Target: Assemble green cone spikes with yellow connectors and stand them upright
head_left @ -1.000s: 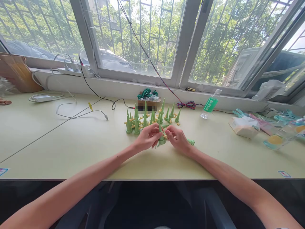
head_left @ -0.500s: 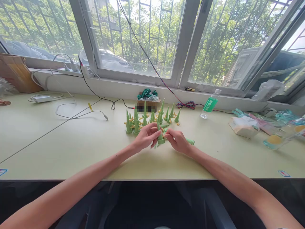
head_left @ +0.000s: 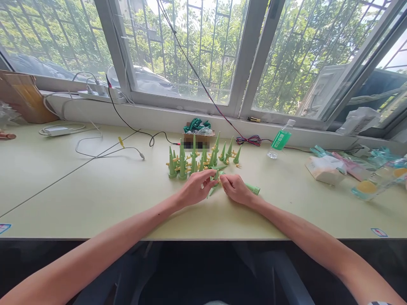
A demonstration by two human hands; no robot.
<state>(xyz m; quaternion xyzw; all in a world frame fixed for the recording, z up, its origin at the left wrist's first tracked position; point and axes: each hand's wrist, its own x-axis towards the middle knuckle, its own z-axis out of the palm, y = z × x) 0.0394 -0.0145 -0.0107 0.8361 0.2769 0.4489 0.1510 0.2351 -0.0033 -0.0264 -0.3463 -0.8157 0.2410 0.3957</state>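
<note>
Between the thumb and fingers of my left hand (head_left: 197, 187) is a green plant watering spike (head_left: 216, 174), mostly covered by the fingers. My right hand (head_left: 235, 189) is closed close beside it, its fingertips pinching a small yellow valve (head_left: 219, 182) at the spike's side; little of it shows. Just behind my hands stands a group of green watering spikes (head_left: 172, 166), points up, several with yellow valves sticking out sideways. Another green spike (head_left: 216, 168) lies on its side there. A ribbed green piece (head_left: 253, 188) rests on the table behind my right wrist.
A loose yellow valve (head_left: 238, 165) lies right of the group. Behind stands a small cardboard box (head_left: 201, 139) with green plastic. Further right are a water bottle (head_left: 278, 140), a tissue pack (head_left: 326, 168) and plastic bags. A cable (head_left: 108, 156) crosses the table at left.
The spike in my left hand has tipped and its base no longer shows; the left fingers have closed further over it. My right hand has barely moved.
</note>
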